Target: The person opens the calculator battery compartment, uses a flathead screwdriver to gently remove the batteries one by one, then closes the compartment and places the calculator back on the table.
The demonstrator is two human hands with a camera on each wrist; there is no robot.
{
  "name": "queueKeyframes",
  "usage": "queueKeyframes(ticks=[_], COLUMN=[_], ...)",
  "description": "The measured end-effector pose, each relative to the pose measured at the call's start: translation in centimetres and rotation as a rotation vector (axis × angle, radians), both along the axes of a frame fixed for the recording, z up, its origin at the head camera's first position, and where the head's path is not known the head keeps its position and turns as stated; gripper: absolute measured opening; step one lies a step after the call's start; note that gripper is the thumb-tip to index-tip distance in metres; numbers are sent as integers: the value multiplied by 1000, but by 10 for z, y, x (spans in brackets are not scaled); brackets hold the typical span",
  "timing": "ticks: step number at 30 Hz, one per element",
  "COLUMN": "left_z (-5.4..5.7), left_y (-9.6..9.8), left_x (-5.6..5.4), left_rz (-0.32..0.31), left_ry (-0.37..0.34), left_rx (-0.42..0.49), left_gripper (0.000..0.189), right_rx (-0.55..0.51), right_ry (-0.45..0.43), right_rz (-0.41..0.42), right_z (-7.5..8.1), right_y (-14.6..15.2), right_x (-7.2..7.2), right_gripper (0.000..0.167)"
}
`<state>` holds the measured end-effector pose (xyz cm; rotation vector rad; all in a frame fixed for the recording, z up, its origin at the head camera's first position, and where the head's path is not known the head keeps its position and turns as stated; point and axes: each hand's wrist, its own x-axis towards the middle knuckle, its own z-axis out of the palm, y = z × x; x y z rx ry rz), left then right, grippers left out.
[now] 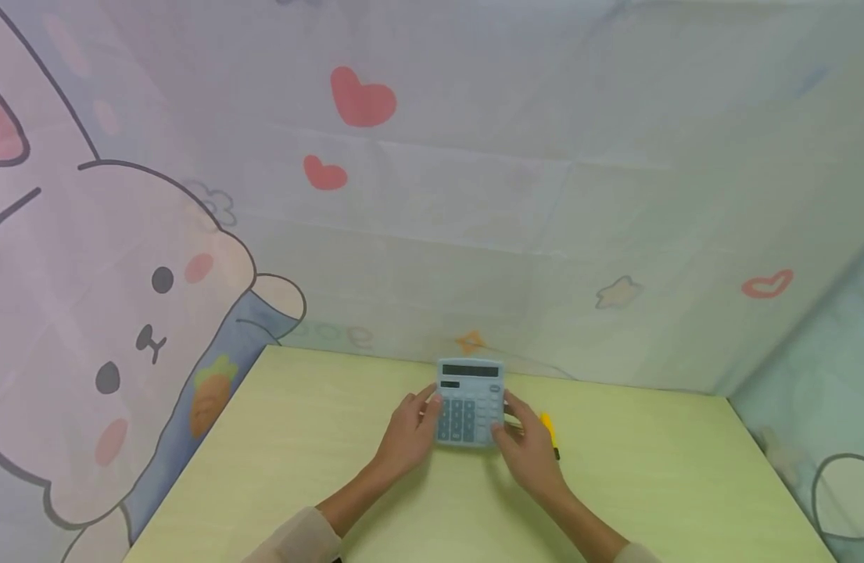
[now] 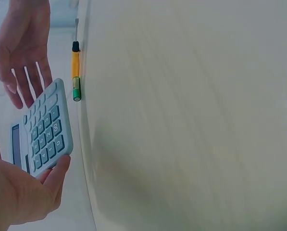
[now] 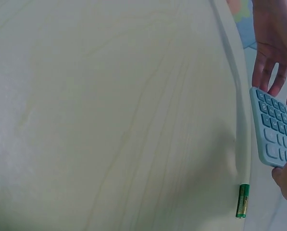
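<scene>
A pale blue calculator (image 1: 471, 403) is held up above the table between two hands, its keys and dark display facing the person. The left hand (image 1: 409, 432) grips its left edge, thumb at the front and fingers behind. On the right edge, the right hand (image 1: 532, 453) holds it with the thumb near the lower corner. Both wrist views also show the calculator (image 2: 44, 127) tilted between the hands. A yellow screwdriver (image 1: 549, 432) with a black end lies beyond the right hand. Near it in the left wrist view is a green battery (image 2: 76, 89).
The light yellow-green table (image 1: 657, 469) extends on both sides of the hands. Behind it hangs a cloth backdrop (image 1: 474, 211) printed with a rabbit and hearts. In the right wrist view, the battery (image 3: 242, 201) lies close to the table's far edge.
</scene>
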<state>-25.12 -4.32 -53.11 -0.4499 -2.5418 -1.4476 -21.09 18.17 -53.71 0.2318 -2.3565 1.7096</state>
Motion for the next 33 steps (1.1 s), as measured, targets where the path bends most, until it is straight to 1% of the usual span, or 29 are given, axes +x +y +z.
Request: queueKeyframes(ticks=[4, 9, 12, 14, 20, 23, 28, 33], left_z=[0, 0, 0, 0, -2, -3, -2, -3], left_y=[-1, -2, -2, -3, -5, -6, -7, -7], left_x=[-2, -3, -4, -5, -7, -6, -6, -8], left_rz=[19, 22, 35, 43, 63, 73, 61, 58], left_ry=[-17, -54, -91, -109, -130, -158, -183, -181], left_rx=[-25, -65, -88, -95, -126, -133, -149, -191], left_gripper=[55, 56, 56, 55, 55, 56, 59, 63], right_rx=[4, 23, 46, 54, 61, 77, 109, 110], right_ry=[-36, -37, -43, -53, -90, -105, -141, -161], right_rz=[-17, -55, -65, -61, -39, -45, -56, -45], right_z=[-3, -9, -12, -14, -18, -19, -20, -19], right_y=[-2, -7, -9, -10, -13, -14, -17, -20], right_x=[0, -1, 0, 0, 1, 0, 1, 3], right_gripper=[61, 64, 65, 65, 64, 63, 63, 64])
